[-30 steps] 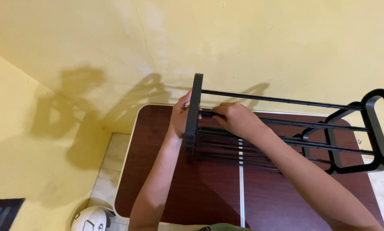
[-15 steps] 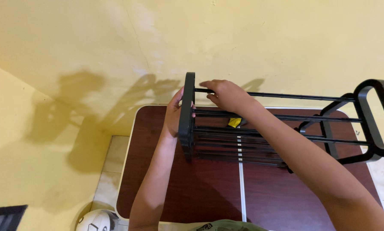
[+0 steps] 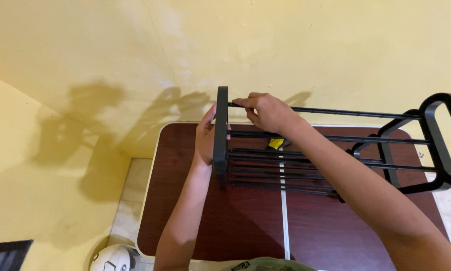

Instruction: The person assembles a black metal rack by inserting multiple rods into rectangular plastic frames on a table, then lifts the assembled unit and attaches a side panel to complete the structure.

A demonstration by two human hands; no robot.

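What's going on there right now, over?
Left hand braces black end panel. Right hand pinches top rod. Rack on brown table. Nothing blocking.

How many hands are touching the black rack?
2: the left hand presses the rack's black end panel; the right hand grips the top rod.

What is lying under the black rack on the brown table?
Under the black rack, between its rods, a small yellow object shows on the brown table. The right hand and forearm cover part of it, so its kind stays unclear.
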